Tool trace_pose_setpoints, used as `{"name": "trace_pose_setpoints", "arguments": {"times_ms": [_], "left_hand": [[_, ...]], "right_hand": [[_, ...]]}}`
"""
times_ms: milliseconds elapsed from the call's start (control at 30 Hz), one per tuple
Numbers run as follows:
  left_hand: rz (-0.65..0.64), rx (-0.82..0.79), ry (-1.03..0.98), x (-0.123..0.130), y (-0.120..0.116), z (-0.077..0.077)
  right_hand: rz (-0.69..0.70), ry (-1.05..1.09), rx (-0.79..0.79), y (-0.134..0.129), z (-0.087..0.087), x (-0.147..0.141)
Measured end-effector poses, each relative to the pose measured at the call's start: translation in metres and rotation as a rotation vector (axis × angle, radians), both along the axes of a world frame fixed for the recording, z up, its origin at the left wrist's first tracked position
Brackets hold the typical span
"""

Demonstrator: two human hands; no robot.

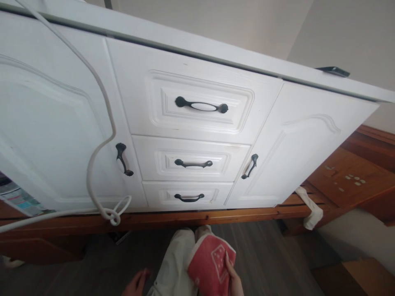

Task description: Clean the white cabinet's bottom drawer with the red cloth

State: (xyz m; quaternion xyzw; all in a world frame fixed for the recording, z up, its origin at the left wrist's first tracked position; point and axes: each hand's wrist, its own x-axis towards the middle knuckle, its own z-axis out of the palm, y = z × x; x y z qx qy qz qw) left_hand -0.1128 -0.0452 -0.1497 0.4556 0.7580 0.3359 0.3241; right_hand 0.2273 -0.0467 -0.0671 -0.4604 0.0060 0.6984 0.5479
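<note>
At the bottom of the head view my right hand (233, 280) grips a red cloth (210, 263) with a white pattern, held low over my pale trouser leg (173, 267). My left hand (135, 283) hangs at the bottom edge with its fingers loosely curled and nothing in it. Both hands are well below a white cabinet (92, 102) with three drawers in the middle. The top drawer (138, 94) has a black handle with a white centre (202, 106). Doors with black handles stand on either side.
A white cable (101, 94) drapes down the left door and is knotted in a loop near the wooden base (185, 216). A dark flat object (333, 71) lies on the cabinet top at right. Wooden furniture (348, 176) with a white cloth strip (311, 213) stands right. Floor is grey.
</note>
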Motion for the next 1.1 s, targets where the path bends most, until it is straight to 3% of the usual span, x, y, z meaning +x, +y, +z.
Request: {"name": "trace_pose_setpoints", "arguments": {"times_ms": [33, 100, 267, 367, 467, 600, 867, 1100], "left_hand": [[0.004, 0.019, -0.096, 0.004, 0.014, 0.011], [-0.014, 0.177, -0.184, 0.019, 0.046, 0.048], [-0.209, 0.629, -0.014, 0.072, 0.122, 0.173], [-0.330, 0.694, 0.171, 0.100, 0.147, 0.212], [-0.363, 0.603, 0.347, 0.120, 0.160, 0.216], [-0.361, 0.521, 0.404, 0.133, 0.166, 0.201], [-0.392, 0.563, 0.348, 0.135, 0.170, 0.179], [-0.458, 0.588, 0.323, 0.128, 0.168, 0.177]], "right_hand": [[-0.001, -0.011, 0.005, -0.009, -0.012, 0.004], [-0.019, -0.028, 0.047, -0.018, -0.025, 0.008], [0.003, 0.106, 0.011, -0.003, -0.021, -0.005], [0.003, 0.165, -0.004, 0.005, -0.020, -0.011], [0.041, 0.171, -0.004, 0.005, -0.026, -0.009], [0.034, 0.147, -0.008, 0.004, -0.032, -0.005], [-0.029, 0.145, 0.021, 0.008, -0.035, -0.007], [-0.006, 0.147, -0.012, 0.011, -0.035, -0.005]]}}
